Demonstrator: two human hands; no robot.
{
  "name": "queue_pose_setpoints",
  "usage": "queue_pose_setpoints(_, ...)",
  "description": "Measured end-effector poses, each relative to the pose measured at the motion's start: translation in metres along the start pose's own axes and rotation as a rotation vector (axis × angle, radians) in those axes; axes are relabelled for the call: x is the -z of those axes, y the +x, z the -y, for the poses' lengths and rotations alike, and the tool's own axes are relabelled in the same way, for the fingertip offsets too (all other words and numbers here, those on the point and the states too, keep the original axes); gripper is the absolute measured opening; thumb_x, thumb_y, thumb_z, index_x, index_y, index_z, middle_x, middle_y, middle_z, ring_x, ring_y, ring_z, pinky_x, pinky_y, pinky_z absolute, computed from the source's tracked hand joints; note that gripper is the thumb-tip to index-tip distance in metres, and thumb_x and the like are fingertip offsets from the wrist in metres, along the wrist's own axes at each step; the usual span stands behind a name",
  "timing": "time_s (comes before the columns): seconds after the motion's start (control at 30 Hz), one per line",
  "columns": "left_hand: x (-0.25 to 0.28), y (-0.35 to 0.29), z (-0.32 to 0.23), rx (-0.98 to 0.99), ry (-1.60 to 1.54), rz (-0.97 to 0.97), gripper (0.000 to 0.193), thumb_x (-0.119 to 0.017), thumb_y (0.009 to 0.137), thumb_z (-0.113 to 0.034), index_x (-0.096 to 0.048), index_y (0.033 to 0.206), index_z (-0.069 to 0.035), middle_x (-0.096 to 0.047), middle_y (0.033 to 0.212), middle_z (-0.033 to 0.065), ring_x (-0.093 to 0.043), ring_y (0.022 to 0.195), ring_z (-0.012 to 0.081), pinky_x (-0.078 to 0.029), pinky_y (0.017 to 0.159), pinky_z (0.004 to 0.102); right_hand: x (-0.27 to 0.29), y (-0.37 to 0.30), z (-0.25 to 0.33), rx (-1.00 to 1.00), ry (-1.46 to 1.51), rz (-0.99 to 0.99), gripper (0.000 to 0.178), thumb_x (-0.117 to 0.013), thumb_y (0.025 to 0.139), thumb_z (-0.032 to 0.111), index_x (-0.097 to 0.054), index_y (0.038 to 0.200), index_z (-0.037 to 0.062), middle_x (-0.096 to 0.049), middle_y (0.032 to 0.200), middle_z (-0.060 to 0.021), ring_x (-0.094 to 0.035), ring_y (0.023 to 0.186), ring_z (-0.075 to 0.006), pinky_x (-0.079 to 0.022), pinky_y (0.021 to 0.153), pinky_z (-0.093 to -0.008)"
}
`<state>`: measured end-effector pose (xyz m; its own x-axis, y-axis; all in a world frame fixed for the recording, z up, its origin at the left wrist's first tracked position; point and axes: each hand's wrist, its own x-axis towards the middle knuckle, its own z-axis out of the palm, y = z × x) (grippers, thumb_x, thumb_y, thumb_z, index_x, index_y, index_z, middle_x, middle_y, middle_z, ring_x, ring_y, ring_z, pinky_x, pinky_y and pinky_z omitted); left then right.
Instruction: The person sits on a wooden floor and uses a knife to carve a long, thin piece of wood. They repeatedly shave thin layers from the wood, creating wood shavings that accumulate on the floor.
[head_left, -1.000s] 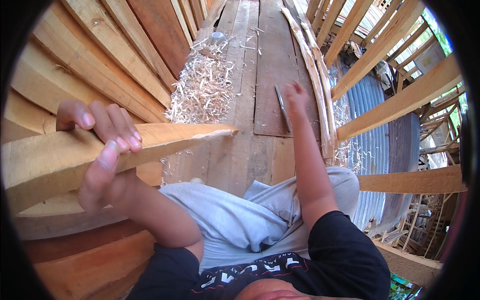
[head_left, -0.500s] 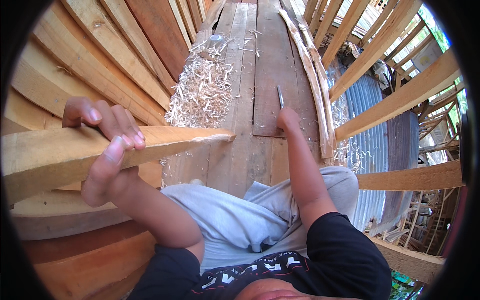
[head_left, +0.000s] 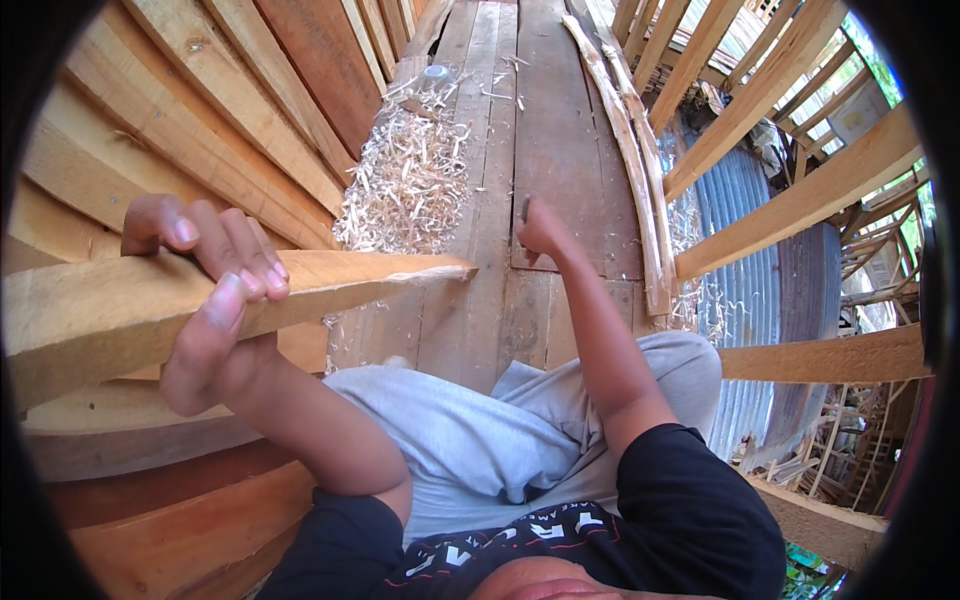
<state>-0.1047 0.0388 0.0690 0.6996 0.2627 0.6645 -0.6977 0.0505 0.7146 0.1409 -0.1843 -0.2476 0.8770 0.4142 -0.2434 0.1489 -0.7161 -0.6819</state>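
My left hand (head_left: 215, 270) is wrapped around a squared wooden beam (head_left: 350, 280), thumb on the near side and fingers over the top. The beam reaches in from the left, and its far end is pale and freshly cut to a taper. To the right of that end, my right hand (head_left: 543, 230) is closed in a fist, apart from the beam. A slim knife (head_left: 525, 207) is in this fist; its blade is foreshortened and only a short dark piece shows. The handle is hidden by my fingers.
Curly wood shavings (head_left: 408, 190) are heaped on the plank floor (head_left: 470, 320) beyond the beam. A small clear cup (head_left: 436, 76) stands behind them. Boards (head_left: 220, 120) lean along the left. Long pale poles (head_left: 630, 150) lie before the wooden railing (head_left: 800, 225) on the right.
My right hand has moved left toward the beam's tip, and the knife has turned so its blade no longer points straight ahead. My left hand keeps its grip on the beam.
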Motion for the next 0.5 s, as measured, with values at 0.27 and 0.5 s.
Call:
queue_pose_setpoints(0.27, 0.001, 0.001, 0.003, -0.006, 0.004, 0.083, 0.039, -0.060, 0.072, -0.006, -0.043, 0.107, -0.003, -0.049, 0.071, 0.0074, -0.050, 0.062, 0.0169, -0.042, 0.065, 0.0289, -0.014, 0.012, -0.025, -0.108, -0.227, 0.413, 0.058, -0.047, 0.087, -0.003, -0.026, 0.138, -0.0206, -0.067, 0.083, -0.0268, -0.070, 0.057, -0.0285, -0.056, 0.042, -0.0402)
queue_pose_setpoints(0.5, 0.009, -0.002, -0.002, -0.029, -0.007, 0.096, 0.038, -0.059, 0.073, -0.006, -0.044, 0.108, -0.003, -0.051, 0.072, 0.0078, -0.051, 0.064, 0.0172, -0.042, 0.067, 0.0287, 0.010, -0.026, 0.042, -0.112, 0.073, 0.190, 0.068, -0.051, 0.085, -0.001, -0.021, 0.145, -0.0123, -0.066, 0.083, -0.0263, -0.069, 0.055, -0.0301, -0.058, 0.045, -0.0390)
